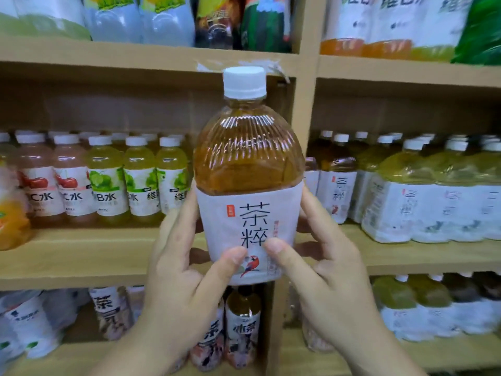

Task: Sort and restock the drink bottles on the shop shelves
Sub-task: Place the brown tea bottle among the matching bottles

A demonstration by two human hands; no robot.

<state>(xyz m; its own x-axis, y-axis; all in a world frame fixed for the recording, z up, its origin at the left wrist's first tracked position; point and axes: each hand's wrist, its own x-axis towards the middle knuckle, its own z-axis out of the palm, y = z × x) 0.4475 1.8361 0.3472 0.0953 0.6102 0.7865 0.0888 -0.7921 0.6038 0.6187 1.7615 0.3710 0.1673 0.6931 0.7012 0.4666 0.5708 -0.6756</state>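
Both hands hold one tea bottle upright in front of the shelves

Head view: the left hand (pixel 179 272) and right hand (pixel 328 267) wrap the bottle (pixel 248 164) from either side at its white label (pixel 248 226), thumbs pressed on the front near the parrot print, almost meeting. The bottle holds brown tea under a white cap (pixel 244 81) and sits before the post (pixel 306 104) between two bays. Small bottles (pixel 108 180) stand in rows on the middle shelf (pixel 81 256) to the left; wrapped packs (pixel 433 207) sit to the right

Behind the free front board (pixel 81 256), small bottles (pixel 108 180) fill the shelf.
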